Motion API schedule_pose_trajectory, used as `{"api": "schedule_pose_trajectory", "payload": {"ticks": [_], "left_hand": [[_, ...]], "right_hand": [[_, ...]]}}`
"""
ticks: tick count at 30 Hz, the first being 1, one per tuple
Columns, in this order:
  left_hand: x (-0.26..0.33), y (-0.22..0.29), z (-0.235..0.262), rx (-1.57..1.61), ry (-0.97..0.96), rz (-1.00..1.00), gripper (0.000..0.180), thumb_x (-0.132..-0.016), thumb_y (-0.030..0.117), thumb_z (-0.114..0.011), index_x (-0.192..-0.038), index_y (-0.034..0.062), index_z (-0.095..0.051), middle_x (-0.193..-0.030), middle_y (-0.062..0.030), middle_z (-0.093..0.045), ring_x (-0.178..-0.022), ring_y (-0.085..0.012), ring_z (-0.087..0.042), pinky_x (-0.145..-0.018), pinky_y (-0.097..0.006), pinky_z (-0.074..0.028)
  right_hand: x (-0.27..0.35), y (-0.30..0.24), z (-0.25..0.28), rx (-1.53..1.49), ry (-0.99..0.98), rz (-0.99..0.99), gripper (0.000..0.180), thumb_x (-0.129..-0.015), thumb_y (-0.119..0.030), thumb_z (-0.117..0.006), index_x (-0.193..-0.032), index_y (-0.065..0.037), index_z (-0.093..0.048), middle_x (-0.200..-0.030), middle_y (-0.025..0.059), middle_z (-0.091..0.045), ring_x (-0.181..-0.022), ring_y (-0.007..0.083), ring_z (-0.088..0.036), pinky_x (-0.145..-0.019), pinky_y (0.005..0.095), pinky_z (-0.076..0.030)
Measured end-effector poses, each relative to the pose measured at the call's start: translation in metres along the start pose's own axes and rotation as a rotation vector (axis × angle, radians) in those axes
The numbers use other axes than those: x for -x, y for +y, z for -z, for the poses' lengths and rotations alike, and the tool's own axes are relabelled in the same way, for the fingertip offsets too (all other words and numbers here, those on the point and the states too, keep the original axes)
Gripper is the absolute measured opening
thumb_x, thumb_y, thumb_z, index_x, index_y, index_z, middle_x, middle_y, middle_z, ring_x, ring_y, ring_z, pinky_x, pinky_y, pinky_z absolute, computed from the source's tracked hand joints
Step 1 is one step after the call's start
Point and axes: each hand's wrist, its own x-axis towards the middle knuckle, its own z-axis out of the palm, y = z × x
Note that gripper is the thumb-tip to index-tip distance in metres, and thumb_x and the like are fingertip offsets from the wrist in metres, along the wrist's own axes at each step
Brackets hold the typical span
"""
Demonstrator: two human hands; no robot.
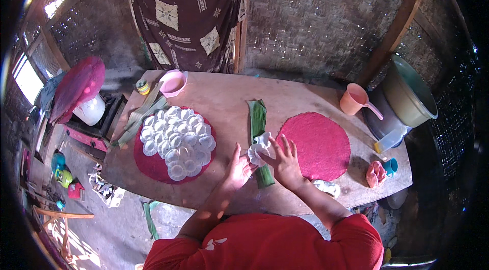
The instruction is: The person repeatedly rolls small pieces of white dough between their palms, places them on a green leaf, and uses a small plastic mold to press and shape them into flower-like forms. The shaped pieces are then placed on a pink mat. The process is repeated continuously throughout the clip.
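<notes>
Over the middle of the table, my left hand (239,169) is turned palm up, its fingers under a small cluster of thin white discs (260,149). My right hand (288,164) reaches in from the other side, thumb and forefinger on the same discs while its other fingers spread away. Beneath them lies a strip of green banana leaf (257,116). To the left, many similar pale cup-like discs (175,140) cover a round red mat (147,167). A second round red mat (318,145) lies to the right, with a whitish lump (327,187) partly behind my right forearm.
The wooden table (214,92) also holds a pink bowl (173,82), a small yellow jar (142,87), dried leaf strips (140,117), an orange dipper (355,99), a blue cup (390,166) and a pinkish bundle (376,174). A large basin (410,92) stands at the right end.
</notes>
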Motion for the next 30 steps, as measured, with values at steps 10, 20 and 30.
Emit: {"api": "schedule_pose_trajectory", "payload": {"ticks": [10, 20, 30], "left_hand": [[0.017, 0.008, 0.006, 0.065, -0.123, 0.001, 0.083, -0.093, 0.066, -0.03, -0.132, -0.0057, -0.044, -0.128, -0.0166, -0.055, -0.119, -0.0248, -0.052, -0.108, -0.039, -0.035], [0.029, 0.015, 0.014, -0.648, 0.014, -0.293, 0.027, -0.09, 0.009, -0.061, -0.115, 0.0003, -0.058, -0.097, -0.0008, -0.063, -0.093, -0.0074, -0.058, -0.082, -0.021, -0.046], [0.023, 0.002, 0.019, -0.69, -0.039, -0.405, 0.031, -0.087, 0.001, -0.061, -0.117, -0.0011, -0.053, -0.101, -0.0054, -0.064, -0.095, -0.0125, -0.062, -0.084, -0.027, -0.05]], "right_hand": [[-0.015, 0.012, 0.002, -0.835, 0.02, -0.185, 0.048, -0.076, 0.001, -0.054, -0.117, -0.022, -0.066, -0.138, 0.0128, -0.047, -0.133, 0.0398, -0.033, -0.107, 0.0531, -0.029], [-0.008, -0.018, 0.004, -0.464, 0.022, -0.084, 0.052, -0.076, 0.0, -0.055, -0.118, -0.028, -0.065, -0.143, 0.0146, -0.037, -0.13, 0.0402, -0.035, -0.105, 0.0524, -0.031], [-0.02, -0.005, -0.017, -1.923, -0.167, -0.477, 0.077, -0.079, 0.012, -0.063, -0.143, -0.012, -0.027, -0.142, 0.0171, -0.034, -0.126, 0.0269, -0.044, -0.1, 0.043, -0.042]]}}
